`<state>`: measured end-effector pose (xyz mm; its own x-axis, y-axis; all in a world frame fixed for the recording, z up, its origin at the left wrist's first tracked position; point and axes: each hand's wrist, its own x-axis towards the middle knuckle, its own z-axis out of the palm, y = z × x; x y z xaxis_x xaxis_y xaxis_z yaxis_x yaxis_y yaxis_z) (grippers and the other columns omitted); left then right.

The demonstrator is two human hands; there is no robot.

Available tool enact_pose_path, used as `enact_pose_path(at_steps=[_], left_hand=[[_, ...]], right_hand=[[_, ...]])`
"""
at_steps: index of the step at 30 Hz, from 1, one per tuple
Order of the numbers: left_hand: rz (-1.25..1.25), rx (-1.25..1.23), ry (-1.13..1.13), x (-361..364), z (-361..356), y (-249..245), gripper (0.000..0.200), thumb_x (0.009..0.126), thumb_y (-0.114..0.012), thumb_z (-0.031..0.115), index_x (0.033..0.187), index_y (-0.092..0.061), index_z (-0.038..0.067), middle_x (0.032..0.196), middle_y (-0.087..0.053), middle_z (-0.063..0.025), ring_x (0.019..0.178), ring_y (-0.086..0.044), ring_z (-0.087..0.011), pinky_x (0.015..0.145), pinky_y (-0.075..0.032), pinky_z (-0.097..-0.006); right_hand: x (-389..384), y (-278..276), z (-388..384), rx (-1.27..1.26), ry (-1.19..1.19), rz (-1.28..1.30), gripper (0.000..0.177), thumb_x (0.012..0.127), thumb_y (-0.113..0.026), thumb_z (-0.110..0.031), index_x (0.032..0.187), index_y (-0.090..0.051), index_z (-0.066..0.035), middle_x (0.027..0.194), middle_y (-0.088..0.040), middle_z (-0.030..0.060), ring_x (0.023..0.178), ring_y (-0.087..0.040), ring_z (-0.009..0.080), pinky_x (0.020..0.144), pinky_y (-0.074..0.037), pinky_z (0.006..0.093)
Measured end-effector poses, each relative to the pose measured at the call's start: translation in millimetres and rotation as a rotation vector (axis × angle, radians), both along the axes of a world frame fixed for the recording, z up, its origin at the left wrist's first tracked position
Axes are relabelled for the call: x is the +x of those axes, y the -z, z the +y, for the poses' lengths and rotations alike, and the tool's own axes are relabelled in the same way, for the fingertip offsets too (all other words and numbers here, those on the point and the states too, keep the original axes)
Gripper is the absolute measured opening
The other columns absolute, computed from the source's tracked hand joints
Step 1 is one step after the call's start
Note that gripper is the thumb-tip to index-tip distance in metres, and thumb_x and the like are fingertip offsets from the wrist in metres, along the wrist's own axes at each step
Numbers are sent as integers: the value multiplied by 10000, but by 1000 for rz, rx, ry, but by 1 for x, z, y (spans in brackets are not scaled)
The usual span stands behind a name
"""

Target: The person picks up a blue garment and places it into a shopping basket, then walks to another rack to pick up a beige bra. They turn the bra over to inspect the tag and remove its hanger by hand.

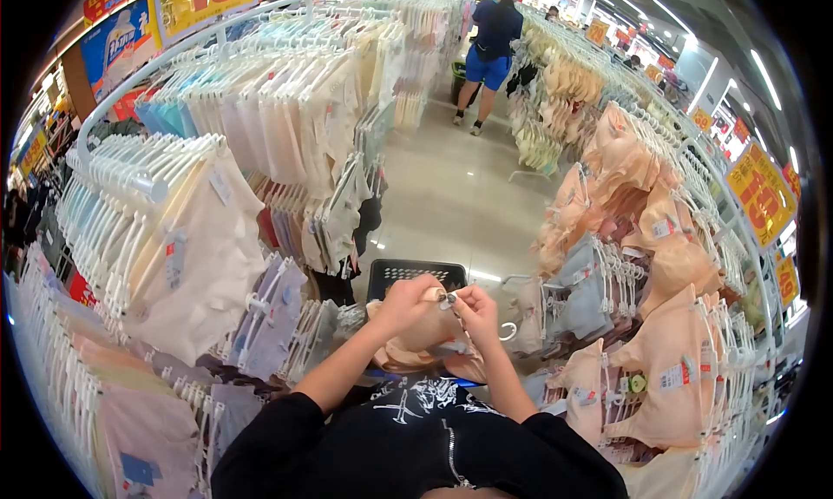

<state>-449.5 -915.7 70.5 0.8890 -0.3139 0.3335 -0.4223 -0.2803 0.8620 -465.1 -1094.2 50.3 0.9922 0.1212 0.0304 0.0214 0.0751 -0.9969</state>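
Note:
Both hands meet in front of my chest at a peach garment (pixel 421 338) with a white hanger hook (pixel 508 331) sticking out at its right. My left hand (pixel 412 301) is closed on the garment's upper edge. The fingers of my right hand (pixel 475 310) pinch a small, pale clip-like part of the hanger (pixel 447 300) beside it. Below the hands the garment hangs in folds, partly over a black basket (pixel 379 278) with a perforated rim.
Racks of pale briefs (pixel 195 265) on white hangers stand at the left. Peach bras (pixel 668 360) hang at the right. Up the aisle (pixel 451 195) a person (pixel 495 39) in blue shorts stands beside a rack. Yellow price signs (pixel 761 193) hang above.

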Motion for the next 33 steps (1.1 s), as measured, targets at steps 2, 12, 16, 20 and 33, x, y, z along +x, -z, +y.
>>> enact_pose_path(at_steps=[2, 12, 16, 20, 33], left_hand=[[28, -40, 26, 1, 6, -4, 159, 747, -565, 41, 899, -602, 15, 786, -633, -98, 737, -615, -181, 677, -468, -279], [50, -48, 273, 1, 0, -33, 127, 744, -595, 68, 862, -626, 32, 746, -638, -81, 679, -612, -160, 645, -472, -256], [-58, -44, 386, -3, -8, -36, 158, 732, -574, 39, 880, -631, 32, 759, -642, -98, 678, -629, -177, 633, -482, -255], [-188, -73, 397, -18, -13, -55, 215, 705, -548, 9, 910, -607, 39, 761, -622, -132, 693, -621, -255, 616, -476, -301], [-366, -205, 554, -119, -48, -103, 181, 718, -581, 35, 880, -650, -1, 747, -640, -107, 641, -617, -191, 589, -467, -249]], right_hand=[[-3, -5, 7, -29, 23, -57, 109, 851, -601, -98, 897, -574, -2, 813, -634, 44, 767, -577, 69, 691, -459, 212], [-47, -18, 9, -146, 323, -178, 107, 821, -570, 8, 928, -574, 13, 829, -617, 23, 735, -547, 33, 643, -421, 164], [-68, -32, 11, -46, 411, -161, 96, 828, -570, 6, 923, -561, 14, 837, -616, 25, 737, -547, 34, 645, -420, 164], [-82, -45, 13, -99, 533, -257, 128, 804, -624, -64, 909, -611, 8, 803, -627, 27, 724, -557, 57, 654, -453, 210], [-210, -111, -7, -231, 645, -418, 163, 789, -624, -49, 945, -643, -8, 772, -658, 62, 638, -575, 61, 559, -445, 197]])
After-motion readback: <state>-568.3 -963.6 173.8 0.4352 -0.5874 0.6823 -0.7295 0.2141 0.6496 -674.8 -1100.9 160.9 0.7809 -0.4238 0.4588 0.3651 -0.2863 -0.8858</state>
